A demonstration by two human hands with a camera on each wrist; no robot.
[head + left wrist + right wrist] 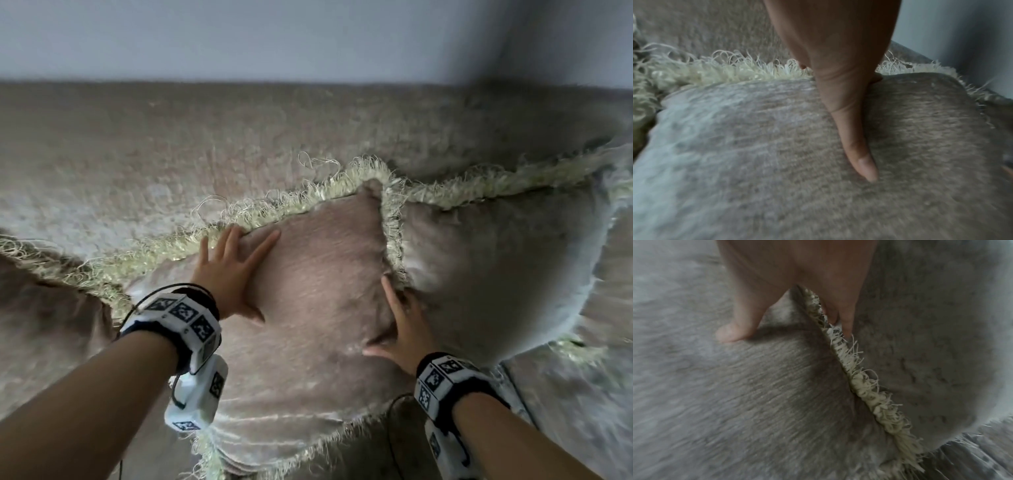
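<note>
A tan velvet cushion (318, 274) with a pale yellow fringe (308, 202) leans against the sofa back. My left hand (233, 267) lies flat on its upper left part, fingers spread and reaching the fringe. In the left wrist view the thumb (855, 138) rests straight on the cushion (756, 162). My right hand (400, 325) holds the cushion's right edge. There the thumb (735, 327) presses the cushion face (756, 394), and the fingers (846, 318) tuck behind the fringe (865, 382).
A second fringed cushion (496, 267) sits directly to the right, touching the first, and a third (44, 325) lies at the left. The sofa back (171, 144) runs behind them under a pale wall (274, 34). The seat (582, 411) shows at the lower right.
</note>
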